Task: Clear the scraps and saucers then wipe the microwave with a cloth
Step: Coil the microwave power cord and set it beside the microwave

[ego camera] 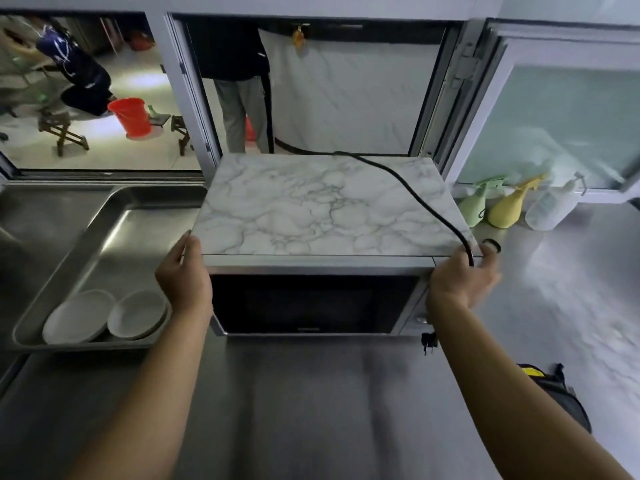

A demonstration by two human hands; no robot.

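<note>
Marble-topped microwave [318,237] – dark door shut, black cord across top, left hand [185,277] and right hand [462,278] gripping its sides

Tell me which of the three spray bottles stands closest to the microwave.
The green spray bottle, leftmost of the three, stands beside the microwave; the yellow bottle and the clear bottle stand farther right.

Marble-topped microwave [322,216] stands upright, door shut; two white saucers [107,317] lie in a steel tray [114,216]
</note>
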